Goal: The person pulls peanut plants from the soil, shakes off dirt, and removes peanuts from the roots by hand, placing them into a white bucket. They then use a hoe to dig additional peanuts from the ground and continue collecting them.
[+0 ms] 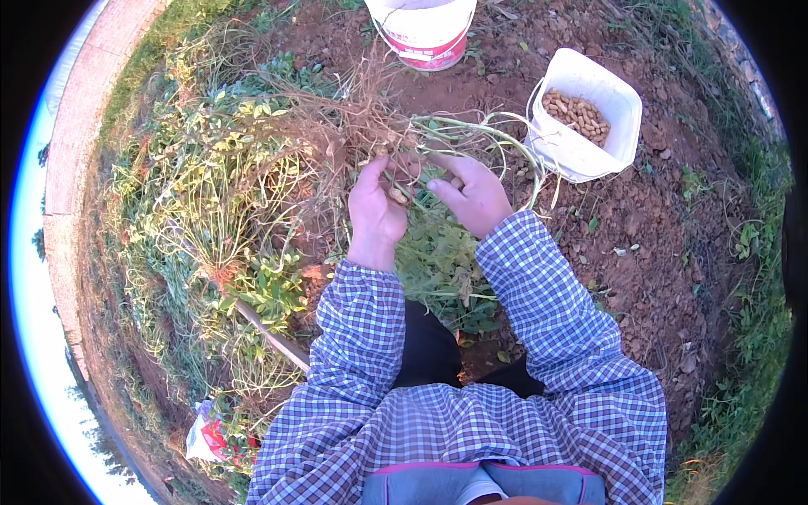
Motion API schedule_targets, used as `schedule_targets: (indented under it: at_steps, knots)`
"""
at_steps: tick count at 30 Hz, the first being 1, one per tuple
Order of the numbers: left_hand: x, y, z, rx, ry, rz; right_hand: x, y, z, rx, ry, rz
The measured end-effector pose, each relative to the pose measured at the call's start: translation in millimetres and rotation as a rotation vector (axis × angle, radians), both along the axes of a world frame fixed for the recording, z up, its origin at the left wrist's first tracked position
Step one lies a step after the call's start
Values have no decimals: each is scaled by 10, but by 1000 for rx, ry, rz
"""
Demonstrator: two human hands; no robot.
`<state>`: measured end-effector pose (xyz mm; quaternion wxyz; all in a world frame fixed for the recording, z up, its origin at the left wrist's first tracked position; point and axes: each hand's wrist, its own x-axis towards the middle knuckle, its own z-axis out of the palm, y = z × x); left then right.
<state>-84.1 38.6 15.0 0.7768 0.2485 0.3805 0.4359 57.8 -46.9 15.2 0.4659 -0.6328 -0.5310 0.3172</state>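
My left hand [379,211] grips the tangled brown roots [353,129] of an uprooted peanut plant, whose green stems [467,125] stretch off to the right. One pale peanut pod [398,195] shows beside the fingers of that hand. Close by on the right, my right hand [476,196] reaches to the same roots, its fingertips partly hidden. Between its thumb and fingers sits another peanut pod [457,183]. Leafy peanut foliage [442,252] lies below both hands, in front of my knees.
A white square bucket [571,165] holding peanut pods [577,117] leans at the right. Farther off stands a white and red round bucket [423,28]. Pulled peanut plants [214,214] are heaped on the left, across a wooden handle [271,334]. A red and white bag [211,435] lies lower left.
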Motion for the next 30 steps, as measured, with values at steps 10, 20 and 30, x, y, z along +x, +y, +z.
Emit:
schedule_targets:
  at_steps: [10,20,30]
  knots:
    - [-6,-95,85,44,-6,-96,112,226,-131,-87,260,113]
    - [-72,-99,108,68,-26,-314,196,123,-96,-130,91,223]
    - [53,-148,17,-67,-68,-204,269,79,109,-22,-441,214]
